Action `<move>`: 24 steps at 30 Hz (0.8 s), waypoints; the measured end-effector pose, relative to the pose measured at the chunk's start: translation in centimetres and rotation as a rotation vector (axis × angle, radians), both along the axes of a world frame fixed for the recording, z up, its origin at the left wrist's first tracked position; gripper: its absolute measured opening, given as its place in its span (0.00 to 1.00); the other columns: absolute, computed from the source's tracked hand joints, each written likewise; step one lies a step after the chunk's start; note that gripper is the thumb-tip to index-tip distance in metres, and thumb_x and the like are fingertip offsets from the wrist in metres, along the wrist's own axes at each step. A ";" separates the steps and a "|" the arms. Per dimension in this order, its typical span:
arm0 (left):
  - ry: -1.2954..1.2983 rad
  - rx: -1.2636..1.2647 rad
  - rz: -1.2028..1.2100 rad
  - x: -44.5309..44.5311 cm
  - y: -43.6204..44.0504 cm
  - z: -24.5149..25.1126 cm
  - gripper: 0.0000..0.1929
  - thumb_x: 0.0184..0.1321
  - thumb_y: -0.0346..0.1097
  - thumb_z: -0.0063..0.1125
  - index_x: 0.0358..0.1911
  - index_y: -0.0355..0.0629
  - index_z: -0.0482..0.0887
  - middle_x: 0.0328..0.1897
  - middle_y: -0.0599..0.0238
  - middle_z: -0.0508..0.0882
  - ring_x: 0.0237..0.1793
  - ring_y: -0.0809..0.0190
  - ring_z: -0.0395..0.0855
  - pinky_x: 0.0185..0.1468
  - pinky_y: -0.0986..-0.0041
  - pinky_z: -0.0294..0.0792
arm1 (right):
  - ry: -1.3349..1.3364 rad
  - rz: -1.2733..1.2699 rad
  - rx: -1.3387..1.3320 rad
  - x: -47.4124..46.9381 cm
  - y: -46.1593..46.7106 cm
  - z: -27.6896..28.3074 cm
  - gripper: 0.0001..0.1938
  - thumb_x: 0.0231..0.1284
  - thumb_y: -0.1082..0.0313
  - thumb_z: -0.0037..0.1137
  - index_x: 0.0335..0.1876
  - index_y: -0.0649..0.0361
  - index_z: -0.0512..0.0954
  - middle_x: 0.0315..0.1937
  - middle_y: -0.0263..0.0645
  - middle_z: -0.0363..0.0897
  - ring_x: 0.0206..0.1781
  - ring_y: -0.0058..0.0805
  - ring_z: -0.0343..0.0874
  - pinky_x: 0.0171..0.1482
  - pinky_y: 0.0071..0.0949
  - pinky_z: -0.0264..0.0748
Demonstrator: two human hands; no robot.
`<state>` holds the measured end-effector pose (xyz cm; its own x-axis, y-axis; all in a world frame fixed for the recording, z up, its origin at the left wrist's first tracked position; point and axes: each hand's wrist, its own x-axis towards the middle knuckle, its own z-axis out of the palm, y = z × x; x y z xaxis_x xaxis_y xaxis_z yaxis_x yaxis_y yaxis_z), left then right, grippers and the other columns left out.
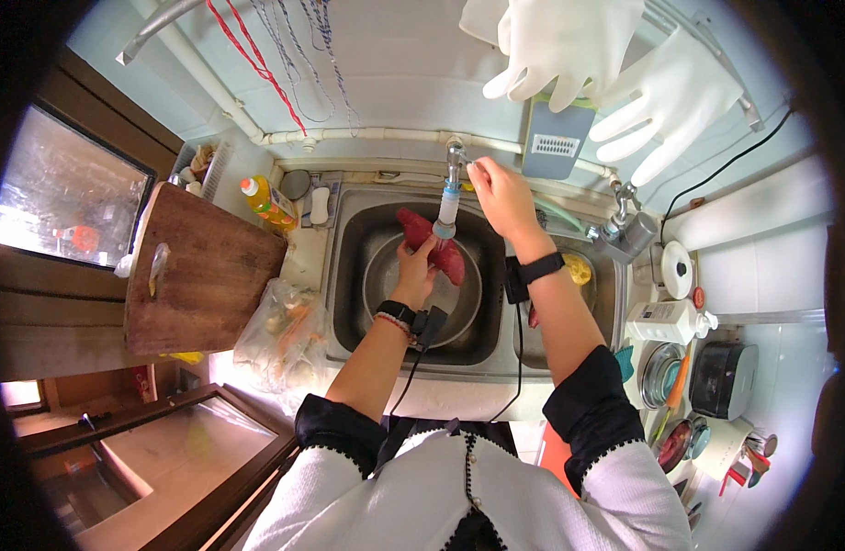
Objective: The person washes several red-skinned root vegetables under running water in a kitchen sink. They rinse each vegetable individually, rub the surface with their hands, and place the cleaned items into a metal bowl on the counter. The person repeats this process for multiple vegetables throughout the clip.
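My left hand (415, 270) holds a red-skinned sweet potato (448, 263) beneath the tap's extension nozzle (445, 219). The nozzle hides the tuber's middle. Below it, a round metal basin (371, 289) stands in the larger bowl of the stainless steel sink (340, 303). The fingers of my right hand (503, 200) are closed at the small handle of the tap (455, 157), which they partly cover. Whether water is running is hard to make out.
A wooden cutting board (205, 275) and a plastic bag of vegetables (281, 337) are left of the sink. A yellow peeled piece (576, 269) lies in the smaller bowl. White rubber gloves (567, 48) hang above. A white pump bottle (663, 321) and glass bowls (660, 375) are right.
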<state>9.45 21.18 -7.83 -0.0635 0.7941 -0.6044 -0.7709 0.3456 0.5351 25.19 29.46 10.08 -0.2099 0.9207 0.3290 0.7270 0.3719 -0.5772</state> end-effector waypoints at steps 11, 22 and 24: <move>0.172 0.182 -0.083 -0.4 -0.7 4.2 0.41 0.51 0.28 0.74 0.65 0.51 0.59 0.61 0.63 0.73 0.58 0.57 0.77 0.55 0.62 0.74 | 0.751 -0.097 -0.761 -2.4 -6.9 -17.7 0.23 0.76 0.49 0.44 0.58 0.64 0.75 0.44 0.43 0.82 0.45 0.29 0.80 0.47 0.29 0.74; 0.242 0.168 -0.141 -1.6 -0.4 5.1 0.30 0.54 0.32 0.73 0.59 0.48 0.69 0.53 0.65 0.79 0.53 0.58 0.81 0.54 0.65 0.75 | 0.725 -0.111 -1.111 -2.2 -5.1 -16.8 0.26 0.73 0.44 0.41 0.49 0.62 0.80 0.30 0.38 0.83 0.25 0.32 0.79 0.27 0.30 0.72; 0.222 0.157 -0.144 -1.8 -0.5 5.0 0.28 0.55 0.31 0.72 0.57 0.47 0.70 0.52 0.64 0.79 0.53 0.59 0.81 0.54 0.67 0.75 | 0.863 -0.021 -1.242 -1.8 -5.0 -17.1 0.24 0.72 0.43 0.41 0.47 0.58 0.79 0.25 0.37 0.79 0.20 0.29 0.75 0.19 0.25 0.64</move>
<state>7.62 20.73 -2.87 -0.0603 0.8871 -0.4576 -0.5778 0.3428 0.7407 23.41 24.45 -7.04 -0.3477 0.6985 -0.6254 0.0105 -0.6641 -0.7475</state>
